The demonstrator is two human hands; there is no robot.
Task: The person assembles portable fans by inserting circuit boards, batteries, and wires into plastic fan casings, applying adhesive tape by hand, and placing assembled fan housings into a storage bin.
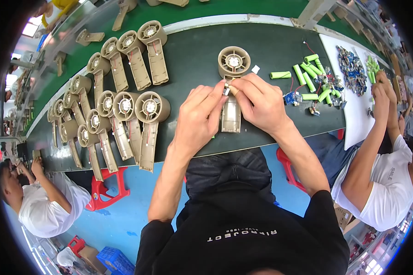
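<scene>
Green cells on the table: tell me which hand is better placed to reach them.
Probably the right hand: the green cells lie on its side of the tan fan, and it is nearer. The left hand is on the other side. Both hands are busy at the fan's handle.

Clock centred on where the hands meet. Centre blocked: left hand (pixel 195 118) and right hand (pixel 264 101) close in over the fan housing (pixel 234 63), fingers pinching a small white part (pixel 226 88). 12: housing's ring in the way, bare surface (pixel 192 51) behind it up to the pale rail (pixel 225 19). 10–11: open lane, then parked housings (pixel 125 107), which pack 8–10. 1–2: passable past a white scrap (pixel 255 69). 3: cluttered, green cells (pixel 309 81) plus wired boards (pixel 293 98). 4: bare patch between right forearm (pixel 303 151) and white board (pixel 355 110).
</scene>
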